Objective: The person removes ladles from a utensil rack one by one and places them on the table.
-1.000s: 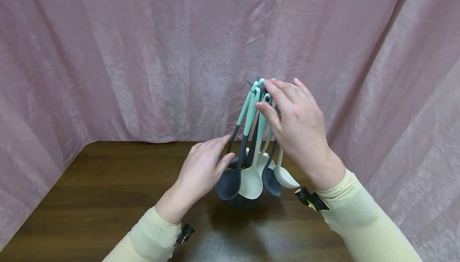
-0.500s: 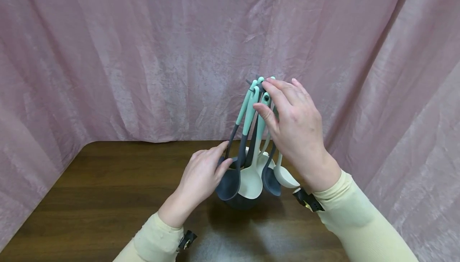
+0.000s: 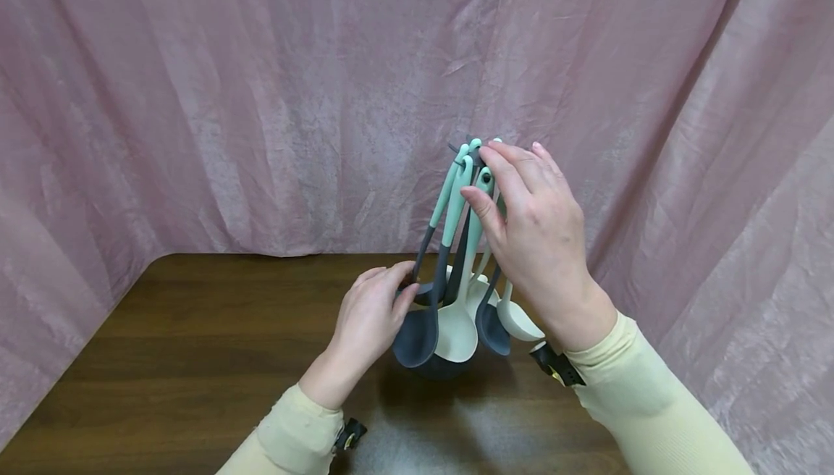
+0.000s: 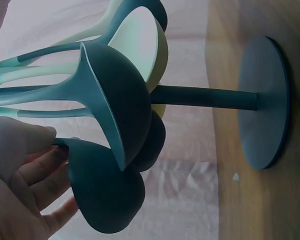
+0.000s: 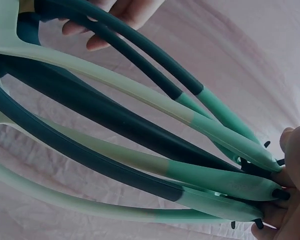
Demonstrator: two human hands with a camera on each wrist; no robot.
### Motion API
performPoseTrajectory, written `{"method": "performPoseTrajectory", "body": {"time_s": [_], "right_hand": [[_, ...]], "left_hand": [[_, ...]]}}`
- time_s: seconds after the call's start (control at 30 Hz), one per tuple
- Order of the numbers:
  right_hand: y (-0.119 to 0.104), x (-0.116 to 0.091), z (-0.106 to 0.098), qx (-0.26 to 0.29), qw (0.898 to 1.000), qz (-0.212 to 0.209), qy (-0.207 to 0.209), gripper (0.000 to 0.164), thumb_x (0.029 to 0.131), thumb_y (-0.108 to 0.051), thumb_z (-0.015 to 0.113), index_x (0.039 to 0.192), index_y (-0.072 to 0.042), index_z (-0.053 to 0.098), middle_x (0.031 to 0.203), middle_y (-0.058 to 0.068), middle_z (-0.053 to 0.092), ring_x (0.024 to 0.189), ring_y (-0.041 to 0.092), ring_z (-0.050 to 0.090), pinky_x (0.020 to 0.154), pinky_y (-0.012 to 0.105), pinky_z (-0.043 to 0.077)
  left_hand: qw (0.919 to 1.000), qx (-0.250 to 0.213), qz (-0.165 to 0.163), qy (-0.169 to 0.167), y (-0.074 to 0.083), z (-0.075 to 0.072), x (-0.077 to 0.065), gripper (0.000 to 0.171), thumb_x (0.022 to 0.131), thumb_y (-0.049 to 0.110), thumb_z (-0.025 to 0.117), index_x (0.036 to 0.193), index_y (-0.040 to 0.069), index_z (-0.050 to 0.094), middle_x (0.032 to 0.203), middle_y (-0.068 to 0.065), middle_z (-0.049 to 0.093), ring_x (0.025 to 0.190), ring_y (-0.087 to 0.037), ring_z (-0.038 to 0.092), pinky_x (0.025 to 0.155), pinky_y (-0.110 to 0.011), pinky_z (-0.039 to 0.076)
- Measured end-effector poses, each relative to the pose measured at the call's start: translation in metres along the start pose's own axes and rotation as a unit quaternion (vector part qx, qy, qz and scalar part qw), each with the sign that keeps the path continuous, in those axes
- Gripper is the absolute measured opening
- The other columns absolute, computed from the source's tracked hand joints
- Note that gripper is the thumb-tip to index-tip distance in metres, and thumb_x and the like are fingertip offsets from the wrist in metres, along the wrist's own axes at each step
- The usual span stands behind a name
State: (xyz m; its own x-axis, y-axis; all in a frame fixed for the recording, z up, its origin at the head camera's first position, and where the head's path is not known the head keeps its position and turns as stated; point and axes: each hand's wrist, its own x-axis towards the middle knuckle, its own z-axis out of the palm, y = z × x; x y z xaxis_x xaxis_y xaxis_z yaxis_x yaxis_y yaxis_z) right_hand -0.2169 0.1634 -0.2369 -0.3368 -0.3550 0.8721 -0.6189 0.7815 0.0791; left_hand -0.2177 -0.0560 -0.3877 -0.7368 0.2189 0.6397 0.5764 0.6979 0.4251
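Note:
A dark utensil stand, its round base [image 4: 264, 105] on the table, carries several hanging ladles and spoons with mint-green handle ends. My left hand [image 3: 370, 308] pinches the dark neck of the back-left ladle [image 4: 107, 185] between thumb and fingers, just above its bowl. In front of it hang another dark ladle [image 3: 415, 336] and a cream ladle [image 3: 456, 334]. My right hand [image 3: 537, 214] holds the top of the stand, its fingers bent around the hub beside the hooks [image 5: 281, 194]. In the head view it hides part of the hub and some handles.
On the right side of the stand hang a smaller dark utensil [image 3: 493, 330] and a cream ladle [image 3: 519, 321]. The brown wooden table [image 3: 215, 359] extends to the left and front. Pink curtains [image 3: 313, 113] enclose the back and sides.
My left thumb and fingers have closed in on the neck of the back-left ladle, and the left forearm has shifted slightly right. The right hand stays at the top of the stand.

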Motion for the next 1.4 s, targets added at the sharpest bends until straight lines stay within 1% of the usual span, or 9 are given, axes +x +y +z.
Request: {"method": "performPoseTrajectory", "body": {"time_s": [0.13, 0.23, 0.3, 0.37, 0.5, 0.63, 0.87, 1.2, 1.4], "right_hand": [[0.001, 0.0, 0.001, 0.001, 1.0, -0.003, 0.006, 0.05, 0.111, -0.036, 0.068, 0.143, 0.003, 0.068, 0.141, 0.022, 0.071, 0.13, 0.04, 0.068, 0.128, 0.046, 0.034], [0.002, 0.001, 0.001, 0.004, 1.0, -0.005, 0.01, 0.053, 0.114, -0.041, 0.063, 0.143, 0.003, 0.068, 0.14, 0.022, 0.071, 0.129, 0.04, 0.068, 0.128, 0.045, 0.034], [0.002, 0.0, 0.002, 0.005, 1.0, -0.005, 0.013, 0.055, 0.115, -0.044, 0.059, 0.142, 0.002, 0.069, 0.14, 0.021, 0.071, 0.129, 0.041, 0.068, 0.128, 0.045, 0.034], [0.003, 0.0, 0.002, 0.006, 1.0, -0.004, 0.015, 0.055, 0.114, -0.044, 0.06, 0.142, 0.002, 0.069, 0.14, 0.021, 0.071, 0.129, 0.041, 0.068, 0.128, 0.044, 0.034], [0.003, 0.0, 0.003, 0.006, 1.0, -0.001, 0.013, 0.05, 0.111, -0.036, 0.069, 0.142, 0.002, 0.069, 0.14, 0.021, 0.071, 0.129, 0.042, 0.068, 0.128, 0.044, 0.034], [0.003, 0.0, 0.002, 0.006, 1.0, 0.0, 0.009, 0.049, 0.107, -0.031, 0.074, 0.142, 0.002, 0.069, 0.141, 0.021, 0.071, 0.13, 0.041, 0.068, 0.128, 0.044, 0.033], [0.003, 0.0, 0.002, 0.006, 1.0, 0.002, 0.008, 0.047, 0.112, -0.032, 0.068, 0.143, 0.003, 0.068, 0.141, 0.021, 0.071, 0.132, 0.038, 0.067, 0.128, 0.045, 0.034], [0.003, 0.002, 0.002, 0.013, 1.0, 0.004, 0.008, 0.042, 0.116, -0.028, 0.06, 0.142, 0.004, 0.068, 0.141, 0.02, 0.071, 0.132, 0.038, 0.067, 0.128, 0.044, 0.033], [0.003, 0.002, 0.003, 0.019, 1.0, 0.002, 0.021, 0.04, 0.117, -0.026, 0.058, 0.141, 0.004, 0.069, 0.14, 0.021, 0.071, 0.131, 0.039, 0.067, 0.127, 0.045, 0.035]], "left_hand": [[0.9999, -0.001, -0.012, 0.003, 0.0, 0.001, 0.0, 0.023, 0.102, 0.012, 0.082, 0.124, 0.009, 0.078, 0.095, -0.001, 0.08, 0.093, -0.025, 0.073, 0.092, -0.048, 0.059], [0.9995, -0.009, -0.029, -0.004, 0.001, 0.0, 0.0, 0.019, 0.102, 0.013, 0.082, 0.121, 0.012, 0.079, 0.096, 0.001, 0.079, 0.093, -0.024, 0.072, 0.077, -0.045, 0.059], [0.9991, -0.016, -0.038, -0.009, 0.001, 0.0, 0.0, 0.016, 0.103, 0.014, 0.081, 0.119, 0.013, 0.079, 0.096, 0.002, 0.079, 0.091, -0.022, 0.07, 0.073, -0.043, 0.057], [0.9988, -0.019, -0.044, -0.012, 0.001, -0.001, 0.0, 0.015, 0.103, 0.014, 0.082, 0.117, 0.014, 0.079, 0.095, 0.003, 0.079, 0.089, -0.021, 0.069, 0.071, -0.042, 0.056], [0.9983, -0.022, -0.051, -0.015, 0.002, -0.003, 0.0, 0.014, 0.102, 0.015, 0.083, 0.116, 0.014, 0.079, 0.094, 0.004, 0.078, 0.085, -0.019, 0.067, 0.069, -0.04, 0.054], [0.9981, -0.025, -0.055, -0.016, 0.003, -0.005, 0.0, 0.016, 0.101, 0.015, 0.084, 0.116, 0.013, 0.079, 0.095, 0.003, 0.077, 0.085, -0.021, 0.067, 0.068, -0.04, 0.053], [0.9979, -0.024, -0.06, -0.009, 0.0, -0.009, -0.001, 0.016, 0.1, 0.015, 0.085, 0.116, 0.014, 0.079, 0.096, 0.004, 0.077, 0.083, -0.018, 0.065, 0.067, -0.039, 0.052], [0.9972, -0.033, -0.067, -0.003, -0.001, -0.012, -0.001, 0.016, 0.1, 0.013, 0.084, 0.115, 0.014, 0.08, 0.097, 0.003, 0.078, 0.087, -0.021, 0.069, 0.07, -0.042, 0.054], [0.9973, -0.032, -0.066, 0.0, -0.003, -0.014, -0.001, 0.014, 0.101, 0.015, 0.084, 0.114, 0.014, 0.079, 0.096, 0.003, 0.077, 0.085, -0.019, 0.067, 0.069, -0.041, 0.054]]}}
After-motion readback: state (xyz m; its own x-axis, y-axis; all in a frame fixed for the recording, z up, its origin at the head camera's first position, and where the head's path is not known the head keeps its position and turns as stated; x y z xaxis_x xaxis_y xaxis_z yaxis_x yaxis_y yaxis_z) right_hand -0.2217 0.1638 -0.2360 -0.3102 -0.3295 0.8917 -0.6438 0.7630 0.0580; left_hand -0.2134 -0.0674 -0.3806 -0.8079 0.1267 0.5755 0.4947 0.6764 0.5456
